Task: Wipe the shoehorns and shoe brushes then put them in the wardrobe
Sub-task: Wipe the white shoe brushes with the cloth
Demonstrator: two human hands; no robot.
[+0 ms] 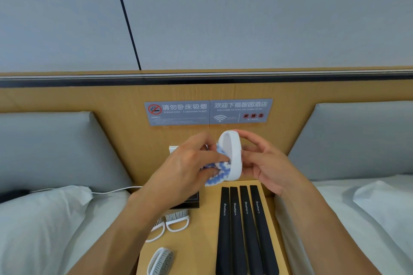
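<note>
Head view, looking down at a wooden tabletop (201,241) set between two beds. The right hand (266,163) holds a white shoe brush (231,154) upright above the far end of the tabletop, fingers curled round its right side and thumb at its top edge; the bristles cannot be seen from this angle. The left hand (190,167) grips a blue-and-white cleaning cloth (218,169), bunched in the fingers and pressed against the left side of the brush.

Four black shoehorns (243,230), each printed "Shoehorn", lie side by side on the right half of the tabletop, running lengthwise toward the camera and touching or nearly touching one another. On the left half, near the left forearm, lie two white loop-handled shoe brushes (176,221) with their bristles pointing away from the camera; one is partly hidden by the arm. A further brush with grey bristles (161,261) lies at the near edge. A black box (192,200) sits behind the two brushes, largely covered by the left wrist.

On the wooden headboard panel (125,105) behind the tabletop are two grey signs (207,111), one a no-smoking notice, the other a hotel welcome with a Wi-Fi symbol. A white cable (111,191) runs across the left bed (44,219); grey cushions (44,145) flank both sides.
</note>
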